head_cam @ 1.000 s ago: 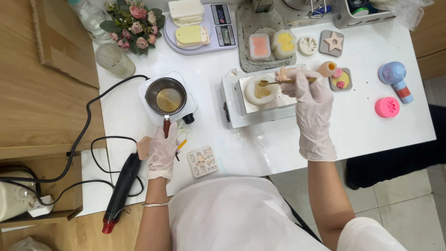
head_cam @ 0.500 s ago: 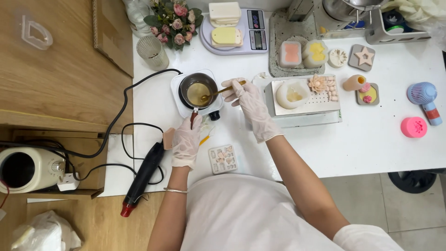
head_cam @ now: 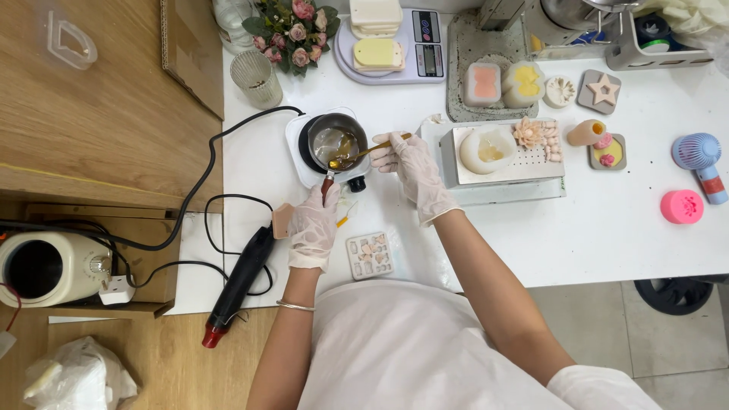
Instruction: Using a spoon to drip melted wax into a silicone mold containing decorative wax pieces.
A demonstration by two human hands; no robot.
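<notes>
My gloved left hand [head_cam: 314,224] grips the red handle of a small metal pot [head_cam: 335,142] that sits on a white hot plate [head_cam: 304,163] and holds amber liquid. My gloved right hand [head_cam: 408,161] holds a gold spoon [head_cam: 361,154] whose bowl is dipped at the pot's near rim. To the right, a white round mould [head_cam: 486,149] with yellow liquid rests on a metal tray [head_cam: 524,163], beside a peach flower piece [head_cam: 526,133].
A black heat gun [head_cam: 237,282] and cables lie at the left table edge. A small mould tray [head_cam: 370,255] sits near my body. A scale [head_cam: 425,38] with blocks, flowers [head_cam: 285,26], a glass [head_cam: 254,78], a pink mould [head_cam: 681,206] and a blue fan [head_cam: 702,158] stand around.
My right hand carried the spoon from the white mould on the tray leftward to the pot and dipped it in. My left hand stayed on the pot handle. The camera view shifted left.
</notes>
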